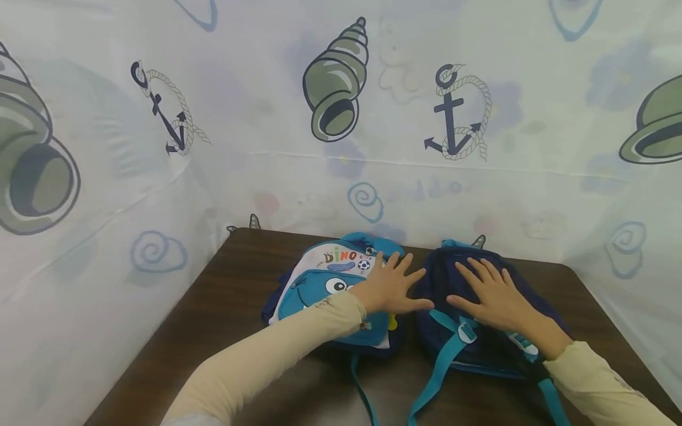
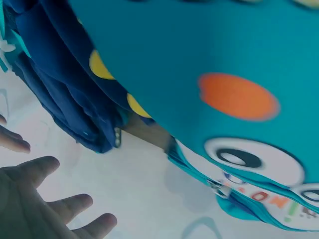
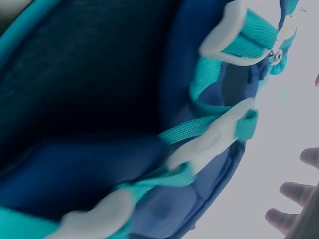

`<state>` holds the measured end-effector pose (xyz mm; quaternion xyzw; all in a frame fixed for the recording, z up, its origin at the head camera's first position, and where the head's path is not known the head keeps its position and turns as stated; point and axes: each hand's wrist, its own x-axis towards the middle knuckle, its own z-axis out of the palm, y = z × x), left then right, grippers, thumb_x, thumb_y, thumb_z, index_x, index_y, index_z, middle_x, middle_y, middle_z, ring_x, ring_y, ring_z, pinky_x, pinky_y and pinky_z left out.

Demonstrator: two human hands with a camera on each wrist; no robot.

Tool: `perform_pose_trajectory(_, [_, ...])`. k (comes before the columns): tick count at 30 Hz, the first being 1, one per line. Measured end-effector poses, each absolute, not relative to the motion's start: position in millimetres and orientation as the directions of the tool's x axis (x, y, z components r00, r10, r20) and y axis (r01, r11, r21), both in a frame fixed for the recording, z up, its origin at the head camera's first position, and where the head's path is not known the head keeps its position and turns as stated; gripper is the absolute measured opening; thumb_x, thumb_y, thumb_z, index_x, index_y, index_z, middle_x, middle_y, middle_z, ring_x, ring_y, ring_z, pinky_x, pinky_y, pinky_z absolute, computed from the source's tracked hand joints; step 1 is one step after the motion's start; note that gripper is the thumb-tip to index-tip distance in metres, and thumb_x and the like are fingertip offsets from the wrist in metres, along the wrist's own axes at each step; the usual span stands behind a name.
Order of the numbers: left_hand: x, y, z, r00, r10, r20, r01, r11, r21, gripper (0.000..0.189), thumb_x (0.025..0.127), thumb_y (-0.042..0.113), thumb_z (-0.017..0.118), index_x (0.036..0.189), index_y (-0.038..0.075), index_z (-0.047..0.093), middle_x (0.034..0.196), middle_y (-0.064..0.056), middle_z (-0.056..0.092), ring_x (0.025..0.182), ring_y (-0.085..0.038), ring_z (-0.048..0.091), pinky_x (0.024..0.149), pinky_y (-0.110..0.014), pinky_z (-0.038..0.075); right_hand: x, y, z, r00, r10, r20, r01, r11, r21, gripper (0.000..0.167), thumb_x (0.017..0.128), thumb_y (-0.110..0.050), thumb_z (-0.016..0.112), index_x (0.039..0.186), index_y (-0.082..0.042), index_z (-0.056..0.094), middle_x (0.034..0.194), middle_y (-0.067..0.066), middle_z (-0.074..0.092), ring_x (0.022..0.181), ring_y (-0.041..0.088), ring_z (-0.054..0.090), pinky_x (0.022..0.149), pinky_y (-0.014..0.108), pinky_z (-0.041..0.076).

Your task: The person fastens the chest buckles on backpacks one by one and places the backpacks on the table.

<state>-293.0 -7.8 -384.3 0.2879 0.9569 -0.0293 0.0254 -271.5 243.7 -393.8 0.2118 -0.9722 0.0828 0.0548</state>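
A child's backpack with "DINO" lettering, a white top and a blue monster-face pocket lies front up on the table. Beside it on the right is a navy backpack, its back side up, with teal straps and white buckles. My left hand, fingers spread, is over the right side of the dino backpack. Also spread, my right hand is over the navy backpack. Both wrist views show the fingers apart from the bags, holding nothing. The left forearm hides part of the printed face.
Under the bags is a dark brown table. A pale cloth printed with shells and anchors hangs behind and along the sides. Loose teal straps trail toward the table's near side.
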Motion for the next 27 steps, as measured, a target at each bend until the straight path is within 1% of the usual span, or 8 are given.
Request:
perform_pose_trajectory(6, [-290.9,-31.1,-381.4,-0.844,0.53,-0.083,0.534,0.845,-0.027,0.08,0.092,0.079,0.028,0.159,0.035,0.023,0.168,-0.004,0.015,0.155,-0.033,0.015,0.122,-0.061,0.01,-274.2,227.2,-393.0,-0.896,-0.424,0.134,-0.441,0.887,-0.14,0.086,0.093,-0.061,0.055,0.156,-0.008,0.031,0.159,0.027,0.027,0.146,0.053,0.019,0.109,0.079,0.013])
perform_pose_trajectory(9, [-288.9,-40.8,-380.9,-0.851,0.517,-0.087,0.52,0.854,-0.02,0.08,0.092,0.079,0.029,0.159,0.036,0.022,0.168,-0.004,0.016,0.155,-0.033,0.015,0.122,-0.061,0.011,-275.1,220.0,-392.0,-0.892,-0.433,0.131,-0.449,0.882,-0.142,0.086,0.093,-0.061,0.055,0.156,-0.007,0.031,0.159,0.027,0.027,0.146,0.054,0.019,0.109,0.079,0.013])
perform_pose_trajectory(14, [-286.9,-50.1,-381.3,-0.853,0.515,-0.086,0.517,0.856,-0.003,0.08,0.092,0.078,0.03,0.159,0.034,0.024,0.168,-0.005,0.017,0.154,-0.035,0.016,0.121,-0.062,0.012,-276.1,209.0,-387.8,-0.883,-0.449,0.139,-0.467,0.874,-0.139,0.086,0.093,-0.061,0.055,0.156,-0.007,0.031,0.16,0.027,0.026,0.145,0.054,0.02,0.107,0.08,0.014])
perform_pose_trajectory(20, [-287.8,-63.8,-384.2,-0.862,0.5,-0.088,0.503,0.864,-0.018,0.081,0.092,0.079,0.029,0.159,0.035,0.022,0.168,-0.006,0.015,0.155,-0.035,0.015,0.121,-0.062,0.011,-276.9,185.8,-384.6,-0.863,-0.488,0.134,-0.504,0.852,-0.144,0.085,0.094,-0.061,0.054,0.156,-0.008,0.031,0.16,0.026,0.027,0.145,0.054,0.02,0.107,0.081,0.014])
perform_pose_trajectory(27, [-292.1,-91.9,-389.0,-0.874,0.476,-0.101,0.474,0.879,0.048,0.081,0.093,0.076,0.033,0.159,0.03,0.025,0.168,-0.009,0.015,0.154,-0.038,0.013,0.12,-0.065,0.011,-277.4,154.4,-383.0,-0.842,-0.52,0.144,-0.538,0.828,-0.157,0.083,0.094,-0.061,0.055,0.156,-0.01,0.032,0.161,0.023,0.028,0.147,0.051,0.022,0.108,0.08,0.014])
